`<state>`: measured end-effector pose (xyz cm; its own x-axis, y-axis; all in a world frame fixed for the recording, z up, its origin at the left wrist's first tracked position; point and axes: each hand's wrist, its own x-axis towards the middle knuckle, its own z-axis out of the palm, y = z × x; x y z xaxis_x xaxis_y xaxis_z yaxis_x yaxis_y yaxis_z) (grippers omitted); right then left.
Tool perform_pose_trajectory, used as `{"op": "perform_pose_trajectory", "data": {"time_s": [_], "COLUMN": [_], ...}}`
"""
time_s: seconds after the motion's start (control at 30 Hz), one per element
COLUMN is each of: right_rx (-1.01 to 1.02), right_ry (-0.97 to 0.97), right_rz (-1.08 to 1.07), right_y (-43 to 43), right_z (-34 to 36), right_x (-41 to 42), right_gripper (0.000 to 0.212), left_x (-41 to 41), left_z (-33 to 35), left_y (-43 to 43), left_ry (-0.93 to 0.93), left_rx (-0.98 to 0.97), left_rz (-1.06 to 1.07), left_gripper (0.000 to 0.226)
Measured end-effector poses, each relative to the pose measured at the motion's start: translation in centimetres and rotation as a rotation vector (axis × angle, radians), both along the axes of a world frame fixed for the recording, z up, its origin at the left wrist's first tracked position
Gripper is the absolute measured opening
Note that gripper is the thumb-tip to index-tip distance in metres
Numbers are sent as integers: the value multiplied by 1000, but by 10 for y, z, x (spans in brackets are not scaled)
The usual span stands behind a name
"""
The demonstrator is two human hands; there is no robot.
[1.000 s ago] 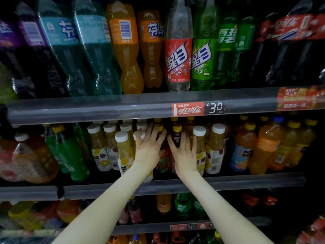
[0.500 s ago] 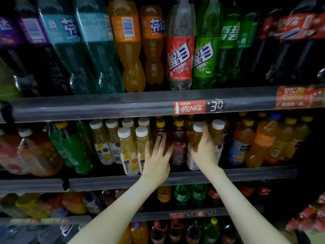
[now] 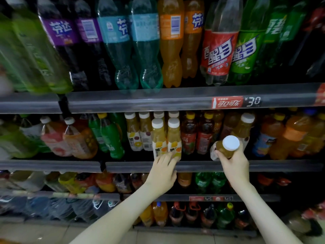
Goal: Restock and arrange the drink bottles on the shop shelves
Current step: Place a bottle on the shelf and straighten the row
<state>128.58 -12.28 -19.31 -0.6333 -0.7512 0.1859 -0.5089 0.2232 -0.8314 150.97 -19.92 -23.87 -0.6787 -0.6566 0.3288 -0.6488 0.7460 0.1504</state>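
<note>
- right hand (image 3: 234, 163) grips white-capped juice bottle (image 3: 226, 147), tilted cap-first off middle shelf (image 3: 211, 166)
- left hand (image 3: 164, 170), fingers straight, touches base of front juice pair (image 3: 167, 138)
- red tea bottles (image 3: 197, 136) between the two

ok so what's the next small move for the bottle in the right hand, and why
Probably tip the juice bottle upright and stand it at the shelf front. The right hand grips it tilted, white cap toward the camera, above the shelf rail, and a matching white-capped bottle stands behind it. The left hand only touches the front pair of juice bottles.
</note>
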Motion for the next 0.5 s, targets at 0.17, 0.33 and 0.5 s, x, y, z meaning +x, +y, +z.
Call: {"op": "perform_pose_trajectory", "data": {"time_s": [0.17,0.33,0.5], "right_rx": [-29,-49,28], "right_ry": [-49,-234,-293], "right_rz": [40,191,462], "right_y": [9,5,-12], "right_z": [37,54,46], "right_x": [57,141,191], "right_gripper": [69,57,59], "left_x": [38,52,90], "left_z": [15,40,46], "left_y": [3,3,1], "left_ry": [117,280,369], "left_rx": [236,416,601], "left_rz": [8,-4,245], "left_gripper": [55,87,50]}}
